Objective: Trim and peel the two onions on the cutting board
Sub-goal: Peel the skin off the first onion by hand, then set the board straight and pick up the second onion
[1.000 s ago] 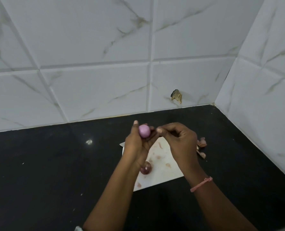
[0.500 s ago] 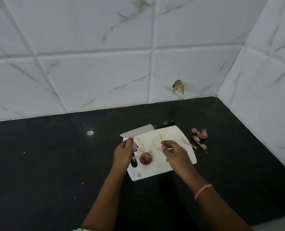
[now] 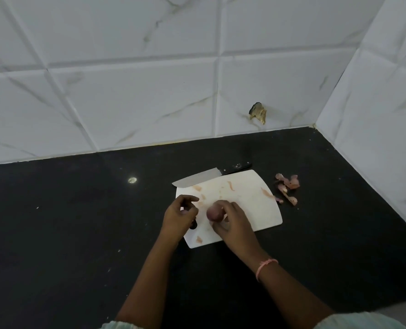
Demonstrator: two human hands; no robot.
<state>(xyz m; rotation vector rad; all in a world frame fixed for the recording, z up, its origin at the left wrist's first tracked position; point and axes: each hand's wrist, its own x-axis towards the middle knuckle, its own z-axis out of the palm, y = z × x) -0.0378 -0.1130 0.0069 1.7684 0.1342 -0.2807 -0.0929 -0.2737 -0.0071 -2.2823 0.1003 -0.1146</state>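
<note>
The right hand (image 3: 232,222) has its grip on the unpeeled onion (image 3: 215,213); the left hand's (image 3: 179,216) grip I cannot tell. The round onion could roll off the board (image 3: 251,205) if that hold slackens.

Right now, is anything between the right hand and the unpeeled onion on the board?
Nothing visible. The right hand already touches the onion on the cutting board, fingers curled round its right side. The knife lies along the board's far edge, clear of both.

A single head-worn wide-angle view looks forward and down from above the black tabletop (image 3: 78,233), facing the tiled wall corner (image 3: 315,125) at upper right. Both forearms enter from the bottom edge toward the centre.
</note>
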